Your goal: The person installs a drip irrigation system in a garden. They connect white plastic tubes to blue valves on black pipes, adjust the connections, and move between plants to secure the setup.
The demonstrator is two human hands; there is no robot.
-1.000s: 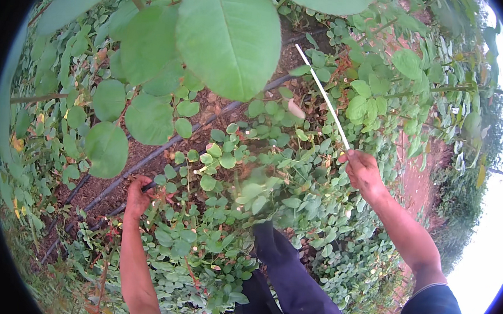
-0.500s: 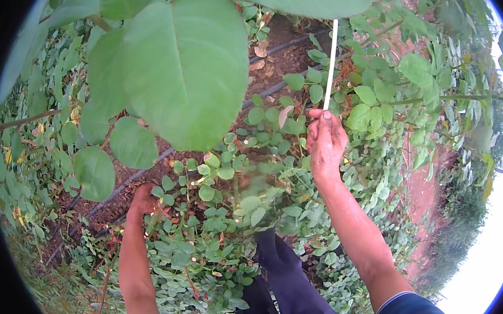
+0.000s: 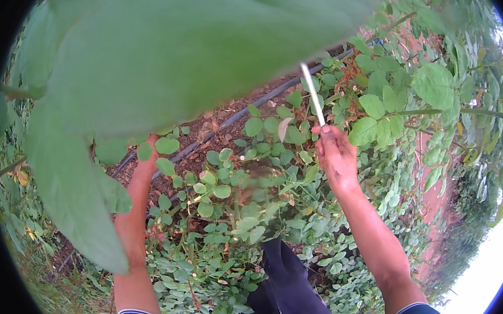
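In my right hand is the lower end of a thin white stick, pinched between thumb and fingers. The stick slants up and to the left, and its upper end lies at the edge of a big blurred leaf. Farther left, my left hand reaches forward over the soil among small green leaves. Its fingers are hidden behind the large leaf that hangs close in front and covers much of the upper left.
A dark irrigation hose runs diagonally across brown soil. Dense leafy bushes surround both arms. A leafy stem juts in from the right, with a reddish dirt path beyond. Dark cloth shows at the lower middle.
The near leaf now covers more of the view. My left hand has moved forward, behind it. My right hand sits slightly lower and farther right, and the stick has tilted to the left.
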